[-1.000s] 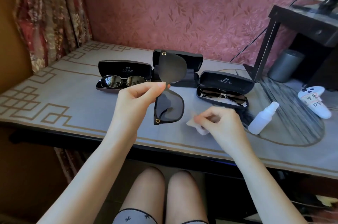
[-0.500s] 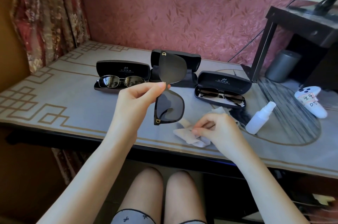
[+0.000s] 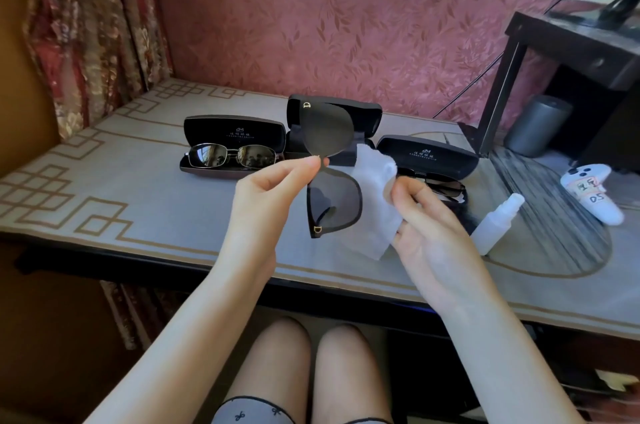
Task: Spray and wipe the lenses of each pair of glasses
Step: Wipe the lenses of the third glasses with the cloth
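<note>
My left hand [image 3: 266,195] pinches the bridge of large black sunglasses [image 3: 333,202], holding them upright above the table with one lens over the other. My right hand [image 3: 429,226] holds a white wiping cloth [image 3: 375,195] raised just right of the lower lens. A small white spray bottle [image 3: 497,223] stands on the table right of that hand. Metal-framed sunglasses [image 3: 232,155] rest in an open black case [image 3: 234,131] at the left. Another dark pair [image 3: 446,185] lies in an open case [image 3: 427,156] at the right, partly hidden by my right hand.
A third open black case [image 3: 367,115] sits behind the held sunglasses. A white game controller [image 3: 595,193] lies at the right, a grey cylinder [image 3: 536,124] under a dark stand [image 3: 568,43] behind it. The table's front edge [image 3: 173,250] runs above my knees.
My right hand has picked the cloth up off the table and raised it beside the lower lens. The left hand keeps the sunglasses in the same place.
</note>
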Tool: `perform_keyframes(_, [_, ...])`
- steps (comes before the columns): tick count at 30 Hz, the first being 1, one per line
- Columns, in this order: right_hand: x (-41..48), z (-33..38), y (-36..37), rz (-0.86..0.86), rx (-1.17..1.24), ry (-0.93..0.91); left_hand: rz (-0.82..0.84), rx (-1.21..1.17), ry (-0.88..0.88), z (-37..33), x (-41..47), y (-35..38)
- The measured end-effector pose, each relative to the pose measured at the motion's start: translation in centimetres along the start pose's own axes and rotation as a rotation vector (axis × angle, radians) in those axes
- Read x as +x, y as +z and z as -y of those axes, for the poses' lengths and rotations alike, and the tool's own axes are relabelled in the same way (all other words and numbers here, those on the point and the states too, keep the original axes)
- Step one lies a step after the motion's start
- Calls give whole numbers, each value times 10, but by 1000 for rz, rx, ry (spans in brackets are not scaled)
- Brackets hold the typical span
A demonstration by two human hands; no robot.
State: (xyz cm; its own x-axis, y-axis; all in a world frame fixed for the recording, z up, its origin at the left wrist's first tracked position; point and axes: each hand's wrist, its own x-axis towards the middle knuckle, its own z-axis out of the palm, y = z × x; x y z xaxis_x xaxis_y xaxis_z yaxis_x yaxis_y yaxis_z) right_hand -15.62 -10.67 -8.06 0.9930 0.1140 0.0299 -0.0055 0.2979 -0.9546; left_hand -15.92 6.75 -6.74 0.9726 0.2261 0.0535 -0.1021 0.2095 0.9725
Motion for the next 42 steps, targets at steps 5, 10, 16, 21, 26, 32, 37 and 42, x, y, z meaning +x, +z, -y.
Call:
perform_keyframes(5, [-6,2,24,93,167,-128,32,-51,-104,6,-3,4])
perform_keyframes(10, [-8,-1,37,143,276,-150,104,-123,-180,6,-7,6])
perform_keyframes(16, [-9,-3,32,155,110,-174,97,-101,-155,6,-6,3])
perform_keyframes(21, [-8,-8,25,138,-129,-179,125,-127,-151,8,-8,5])
perform_keyframes(26, [-6,-5,27,16,-72,-146,113,-144,-139,10,-8,8])
perform_keyframes(32, [-2,-9,25,-60,-228,-166,123,-153,-135,9,-9,9])
perform_keyframes(37, [-2,-9,26,-40,-244,-171,136,-156,-129,10,-10,9])
perform_keyframes(42, [1,-7,24,-115,-441,-74,154,-148,-95,12,-9,9])
